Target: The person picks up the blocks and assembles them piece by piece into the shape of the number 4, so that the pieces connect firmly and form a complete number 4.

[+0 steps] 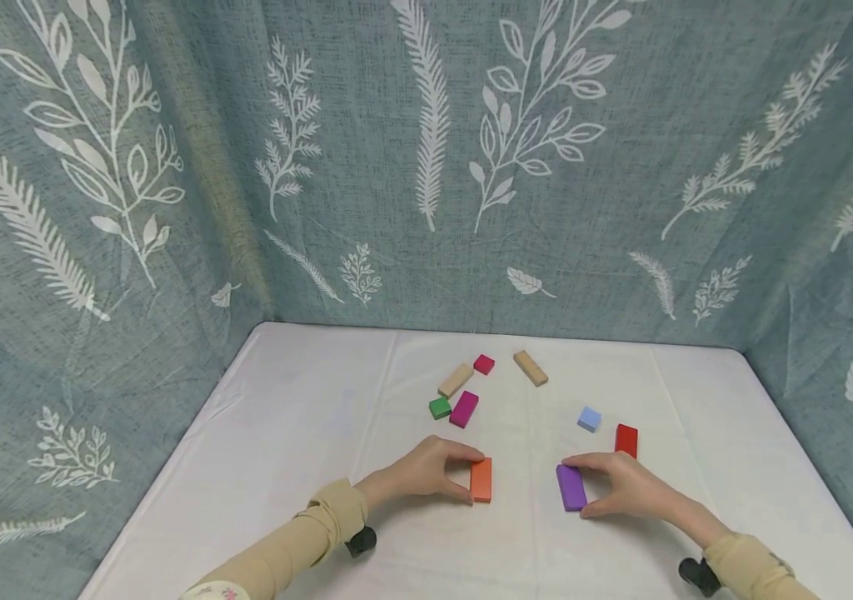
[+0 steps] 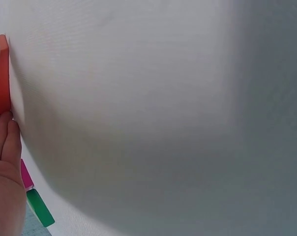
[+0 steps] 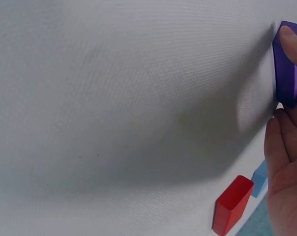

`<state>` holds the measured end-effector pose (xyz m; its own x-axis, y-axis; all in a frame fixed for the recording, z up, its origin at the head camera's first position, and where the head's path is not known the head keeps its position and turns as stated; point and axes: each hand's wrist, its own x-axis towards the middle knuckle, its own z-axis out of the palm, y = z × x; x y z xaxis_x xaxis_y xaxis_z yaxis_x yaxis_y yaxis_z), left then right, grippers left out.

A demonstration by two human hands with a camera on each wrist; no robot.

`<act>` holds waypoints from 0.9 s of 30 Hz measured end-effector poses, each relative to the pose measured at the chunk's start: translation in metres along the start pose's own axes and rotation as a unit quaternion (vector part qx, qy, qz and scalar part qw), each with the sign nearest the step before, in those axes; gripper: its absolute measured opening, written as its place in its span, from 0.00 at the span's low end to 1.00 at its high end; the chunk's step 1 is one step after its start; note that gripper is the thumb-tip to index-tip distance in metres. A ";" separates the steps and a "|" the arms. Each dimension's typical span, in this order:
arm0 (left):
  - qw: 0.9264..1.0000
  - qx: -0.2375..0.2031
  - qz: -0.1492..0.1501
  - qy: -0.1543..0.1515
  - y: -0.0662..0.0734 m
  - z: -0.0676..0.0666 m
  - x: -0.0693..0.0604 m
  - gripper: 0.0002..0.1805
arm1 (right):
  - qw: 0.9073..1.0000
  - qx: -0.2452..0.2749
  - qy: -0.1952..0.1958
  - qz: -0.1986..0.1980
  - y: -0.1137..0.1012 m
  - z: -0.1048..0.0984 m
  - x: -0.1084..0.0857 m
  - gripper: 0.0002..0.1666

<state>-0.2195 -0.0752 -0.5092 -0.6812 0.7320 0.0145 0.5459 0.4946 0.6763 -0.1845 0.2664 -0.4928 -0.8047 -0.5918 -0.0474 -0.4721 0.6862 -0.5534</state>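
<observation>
In the head view my left hand (image 1: 429, 469) pinches an orange block (image 1: 481, 480) by its two short ends, thumb at the near end and fingers at the far end. Likewise my right hand (image 1: 620, 485) grips a purple block (image 1: 571, 488) lengthwise, to the right of the orange one. Both blocks lie on the white table, a gap between them. The left wrist view catches the orange block (image 2: 1, 76) at its left edge; the purple block (image 3: 286, 69) shows at the right edge of the right wrist view. A red block (image 1: 626, 440) lies just beyond my right hand, partly hidden by it.
Beyond my right hand sits a light blue block (image 1: 589, 419). Farther back lie a magenta block (image 1: 464, 409), a green block (image 1: 440, 407), a crimson block (image 1: 484, 364) and two wooden blocks, one left (image 1: 456, 380), one right (image 1: 531, 368). Patterned curtains (image 1: 396, 275) border the white table (image 1: 306, 400).
</observation>
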 end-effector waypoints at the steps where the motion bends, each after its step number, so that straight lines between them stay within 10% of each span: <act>1: 1.000 0.001 0.000 0.000 0.000 0.000 0.000 0.31 | 1.000 0.000 0.000 0.002 0.000 0.000 0.000 0.38; 27: 1.000 -0.003 0.019 -0.006 0.006 -0.002 0.008 0.30 | 1.000 0.030 -0.004 0.006 -0.004 -0.004 -0.003 0.38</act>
<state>-0.2226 -0.0674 -0.5034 -0.6548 0.7552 0.0316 0.5676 0.4637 0.6803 -0.1817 0.2670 -0.4875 -0.8066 -0.5879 -0.0614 -0.4399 0.6665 -0.6019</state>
